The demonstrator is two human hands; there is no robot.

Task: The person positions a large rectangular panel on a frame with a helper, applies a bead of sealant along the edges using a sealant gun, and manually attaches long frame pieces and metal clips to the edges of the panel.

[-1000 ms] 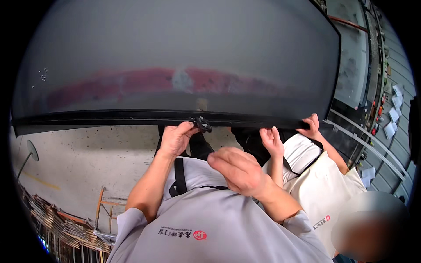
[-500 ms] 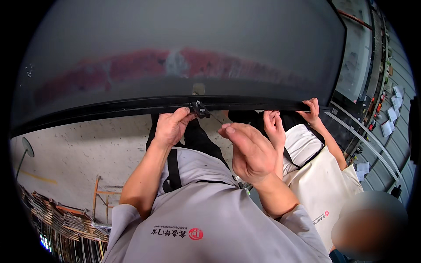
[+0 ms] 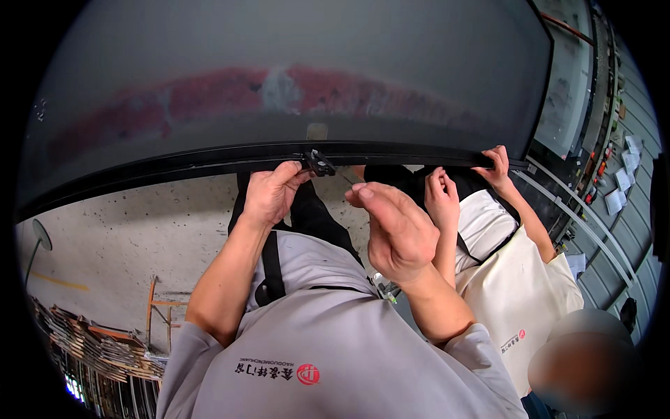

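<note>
A large dark glass panel (image 3: 419,63) with a black frame (image 3: 230,158) lies in front of me. A small black fitting (image 3: 320,163) juts from the frame's near edge. Pinched fingers of my left hand (image 3: 269,197) hold the fitting at its left side, against the frame. My right hand (image 3: 403,236) hovers right of the fitting and nearer to me, apart from it, thumb and fingertips pressed together. Whatever is in that pinch, if anything, does not show clearly.
At my right stands a co-worker in a cream shirt (image 3: 520,300); one of their hands (image 3: 497,167) touches the frame, the other (image 3: 442,199) is just below it. Stacked lengths of material (image 3: 98,349) stand at lower left, beside an orange metal stand (image 3: 152,307).
The thin dark rod between my right fingertips and the fitting no longer shows. My right hand has lowered slightly away from the frame. My left hand keeps its grip.
</note>
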